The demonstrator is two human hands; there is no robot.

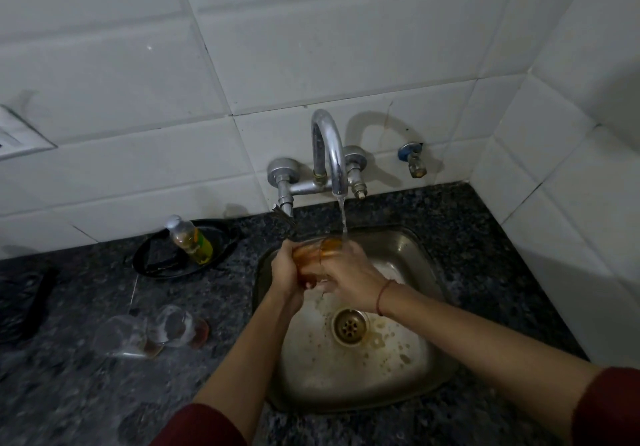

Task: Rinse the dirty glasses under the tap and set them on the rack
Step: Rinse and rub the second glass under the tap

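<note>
Amber glass [313, 255] — over the sink [408, 248], tipped sideways so its mouth meets the tap [329, 154] stream. Left hand [285, 272] wraps its base; right hand [349, 279] clasps the rim end. Left of the sink, two dirty glasses [152, 331] wait.

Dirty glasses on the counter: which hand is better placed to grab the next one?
Left. The dirty glasses sit on the counter left of the sink, on the left hand's side. The right hand would cross over; both now hold the amber glass.
</note>
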